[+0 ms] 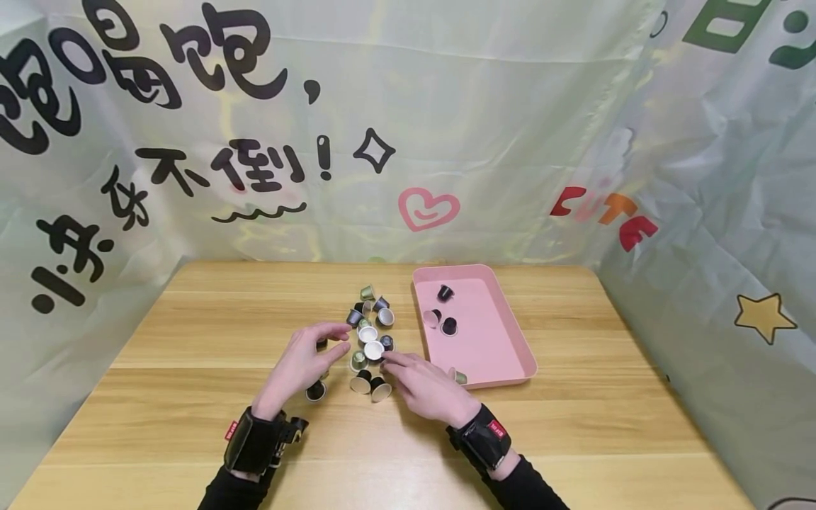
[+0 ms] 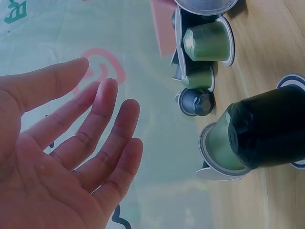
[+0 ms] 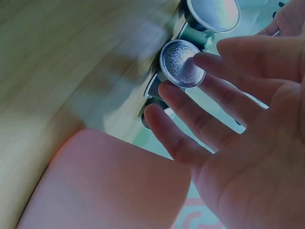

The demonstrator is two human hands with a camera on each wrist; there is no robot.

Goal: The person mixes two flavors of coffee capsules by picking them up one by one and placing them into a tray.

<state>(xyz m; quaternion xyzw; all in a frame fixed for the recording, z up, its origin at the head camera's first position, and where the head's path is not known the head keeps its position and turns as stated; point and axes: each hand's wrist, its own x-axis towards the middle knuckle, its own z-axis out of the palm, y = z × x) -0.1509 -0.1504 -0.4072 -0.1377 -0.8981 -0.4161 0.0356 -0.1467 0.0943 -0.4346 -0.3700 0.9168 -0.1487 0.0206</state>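
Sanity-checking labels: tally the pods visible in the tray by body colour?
Black pods: 3
Green pods: 1
Total in tray: 4

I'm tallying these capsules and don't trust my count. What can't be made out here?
Head view: a dark capsule is partly hidden by the left hand.
Head view: the pink tray's near-left corner is covered by the right hand.
Left wrist view: the top edge cuts off a silver-lidded capsule.
Right wrist view: a fingertip overlaps a silver lid, so contact is unclear.
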